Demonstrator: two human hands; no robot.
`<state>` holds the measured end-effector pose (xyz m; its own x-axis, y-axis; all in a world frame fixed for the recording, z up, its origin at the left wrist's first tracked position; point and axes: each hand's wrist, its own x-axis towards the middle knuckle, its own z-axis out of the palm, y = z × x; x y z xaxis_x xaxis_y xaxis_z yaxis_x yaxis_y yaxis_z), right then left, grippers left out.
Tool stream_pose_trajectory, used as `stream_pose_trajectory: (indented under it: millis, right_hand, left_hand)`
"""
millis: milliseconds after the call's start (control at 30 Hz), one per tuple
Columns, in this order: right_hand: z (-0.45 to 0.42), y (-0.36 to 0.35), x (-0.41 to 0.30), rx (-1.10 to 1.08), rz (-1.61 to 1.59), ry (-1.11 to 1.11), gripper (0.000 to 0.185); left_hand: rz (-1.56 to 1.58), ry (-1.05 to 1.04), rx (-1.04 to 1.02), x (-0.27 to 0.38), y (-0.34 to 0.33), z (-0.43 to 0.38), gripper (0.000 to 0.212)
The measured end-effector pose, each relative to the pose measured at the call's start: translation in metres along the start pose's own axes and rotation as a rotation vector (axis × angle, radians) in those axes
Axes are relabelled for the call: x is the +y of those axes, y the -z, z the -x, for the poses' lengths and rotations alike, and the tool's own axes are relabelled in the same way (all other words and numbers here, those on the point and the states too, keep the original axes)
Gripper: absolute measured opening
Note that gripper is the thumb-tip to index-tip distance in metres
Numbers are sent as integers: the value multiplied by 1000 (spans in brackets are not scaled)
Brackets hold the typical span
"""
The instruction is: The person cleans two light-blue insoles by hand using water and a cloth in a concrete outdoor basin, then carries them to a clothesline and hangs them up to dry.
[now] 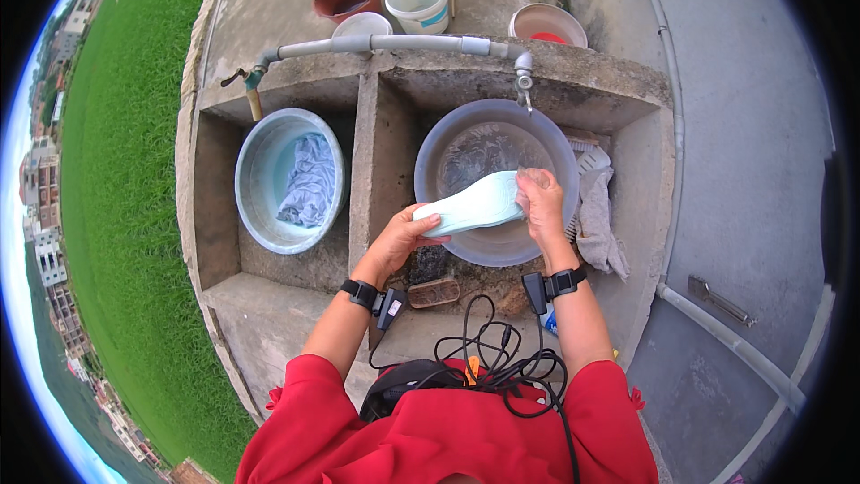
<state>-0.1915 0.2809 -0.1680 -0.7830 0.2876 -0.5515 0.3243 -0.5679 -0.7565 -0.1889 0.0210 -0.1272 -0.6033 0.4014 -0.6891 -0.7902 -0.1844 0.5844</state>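
Note:
Over a large grey plastic basin (430, 148), a pale mint slipper (474, 205) is held level between both hands. My left hand (403, 234) grips its left end, thumb on top. At the other end, my right hand (543, 205) pinches it by what looks like a translucent part, though the fingers partly hide this. Below the slipper, the basin holds a shallow layer of murky water. A metal tap (524, 84) sits above the basin's far rim.
A light blue basin (252, 215) with wet cloth (309, 181) in water stands in the left concrete compartment. A grey cloth (596, 222) and a white brush (593, 160) lie right. Near me are a wooden scrub brush (433, 293) and loose black cables (494, 349). Buckets (416, 3) stand behind.

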Motion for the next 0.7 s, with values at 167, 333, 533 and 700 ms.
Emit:
stream_pose_trajectory:
  millis: [167,333,533,700]
  right_hand:
    - [-5,6,8,-36,137,2,15]
    - [-19,14,29,-194,225,-122,24]
    - [-42,40,64,133,1057,414,40]
    - [-15,34,56,-365,1666,374,63]
  left_hand:
    - [-126,288,-225,11,3,10,52]
    - [-48,325,-255,13,-6,14,54]
    - [-465,21,-125,6,-12,5,63]
    - [-704,-269,126,-23,-20,-31,56]
